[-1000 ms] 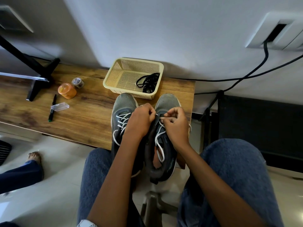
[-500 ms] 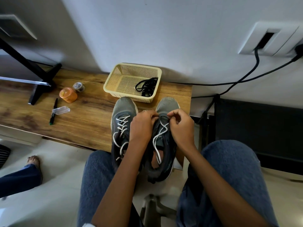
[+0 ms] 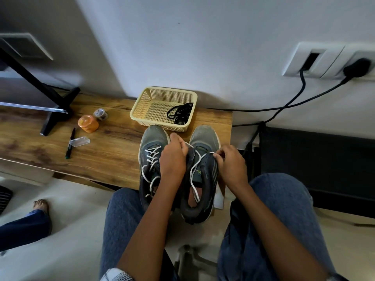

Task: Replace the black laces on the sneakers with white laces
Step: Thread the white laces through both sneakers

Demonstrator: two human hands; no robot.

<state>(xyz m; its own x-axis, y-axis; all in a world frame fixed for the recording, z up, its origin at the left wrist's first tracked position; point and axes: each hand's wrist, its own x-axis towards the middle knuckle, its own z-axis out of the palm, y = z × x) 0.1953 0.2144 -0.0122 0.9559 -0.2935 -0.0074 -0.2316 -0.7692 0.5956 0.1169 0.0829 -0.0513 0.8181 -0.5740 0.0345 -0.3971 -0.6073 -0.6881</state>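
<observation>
Two grey sneakers stand side by side at the wooden table's (image 3: 113,159) near edge. The left sneaker (image 3: 151,157) carries a white lace through its eyelets. A white lace (image 3: 195,167) runs loosely across the right sneaker (image 3: 205,171). My left hand (image 3: 173,159) pinches one end of that lace at the shoe's left side. Over at the right side, my right hand (image 3: 231,165) pinches the other end. Black laces (image 3: 179,113) lie in a beige basket (image 3: 142,116) behind the shoes.
An orange container (image 3: 88,123), a tape roll (image 3: 100,114), a pen (image 3: 70,146) and a clear plastic cap (image 3: 79,141) lie left of the shoes. A black stand (image 3: 51,110) occupies the far left. Cables (image 3: 284,107) hang from wall sockets. Another person's foot (image 3: 40,204) rests on the floor.
My hands have drawn apart, the right one moving out to the right, pulling the white lace taut across the right sneaker.
</observation>
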